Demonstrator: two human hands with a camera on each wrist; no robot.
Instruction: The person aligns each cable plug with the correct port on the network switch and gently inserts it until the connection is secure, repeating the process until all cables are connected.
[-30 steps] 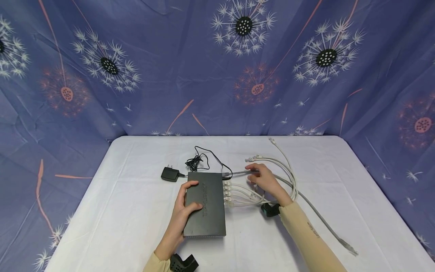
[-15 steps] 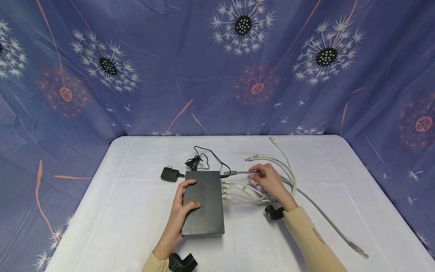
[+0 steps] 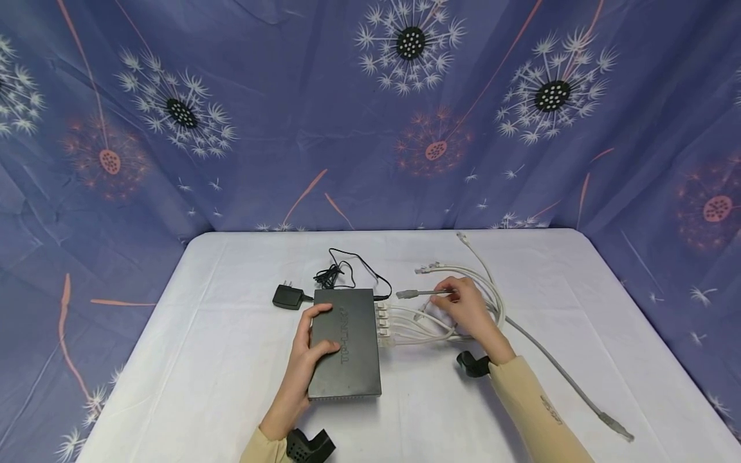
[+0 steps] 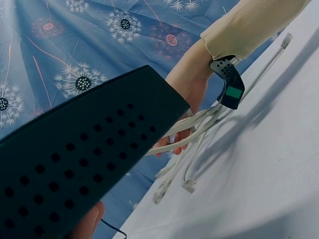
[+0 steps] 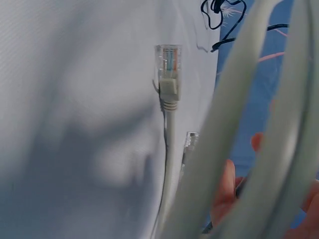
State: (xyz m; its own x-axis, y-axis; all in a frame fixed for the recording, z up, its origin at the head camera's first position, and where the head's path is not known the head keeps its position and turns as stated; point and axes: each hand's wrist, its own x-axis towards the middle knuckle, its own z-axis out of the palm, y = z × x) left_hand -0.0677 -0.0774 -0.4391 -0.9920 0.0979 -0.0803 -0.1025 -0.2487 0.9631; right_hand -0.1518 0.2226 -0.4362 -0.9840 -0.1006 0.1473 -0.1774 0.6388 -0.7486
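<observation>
My left hand grips the black TP-LINK network switch by its left side, thumb and a finger lying on top. In the left wrist view the vented side of the switch fills the foreground. My right hand pinches a grey network cable behind its plug. That plug points left, a short way off the switch's right edge, and the cable's other end lies at the right. Several white network cables are plugged into the switch and run beneath my right hand.
A black power adapter lies left of the switch, its bundled cord behind and reaching the switch's far right corner. Loose white cable plugs lie beyond my right hand. In the right wrist view one clear plug rests on the white cloth.
The grey cable's plug has moved right, from beside the switch's edge to a gap away, with my right hand now pinching the cable. My left hand keeps its grip on the switch.
</observation>
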